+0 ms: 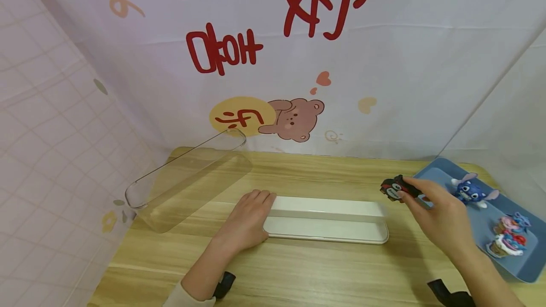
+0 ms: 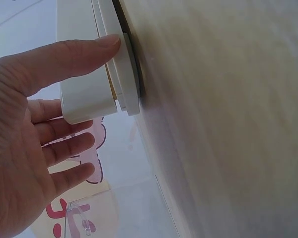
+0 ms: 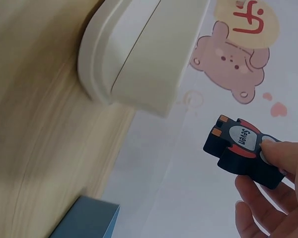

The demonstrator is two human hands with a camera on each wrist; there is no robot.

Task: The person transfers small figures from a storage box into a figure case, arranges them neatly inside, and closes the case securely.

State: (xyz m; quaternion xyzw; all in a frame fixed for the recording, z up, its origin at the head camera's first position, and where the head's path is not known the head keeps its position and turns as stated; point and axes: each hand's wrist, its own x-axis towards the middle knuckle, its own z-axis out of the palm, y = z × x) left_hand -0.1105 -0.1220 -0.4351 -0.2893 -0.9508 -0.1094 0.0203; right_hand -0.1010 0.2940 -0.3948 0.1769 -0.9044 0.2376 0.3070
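Note:
On the table lies a long white stepped display base (image 1: 328, 229), with a raised step along its back. My left hand (image 1: 251, 219) grips its left end. In the left wrist view the thumb (image 2: 84, 57) lies over the rim and the other fingers reach round the far side. Between thumb and fingers, my right hand (image 1: 441, 212) pinches a small black figurine (image 3: 243, 148) with red parts, orange feet and a pale belly marked "Seven". The figurine is in the air right of the base, clear of it and near the blue tray (image 1: 443, 165).
A blue Stitch figure (image 1: 469, 191) and colourful cupcake-like figures (image 1: 505, 245) are in the tray at the right. A clear plastic cover (image 1: 192, 188) stands at the back left, tilted in view. Printed cloth (image 1: 392, 70) hangs behind the wooden table (image 1: 332, 274).

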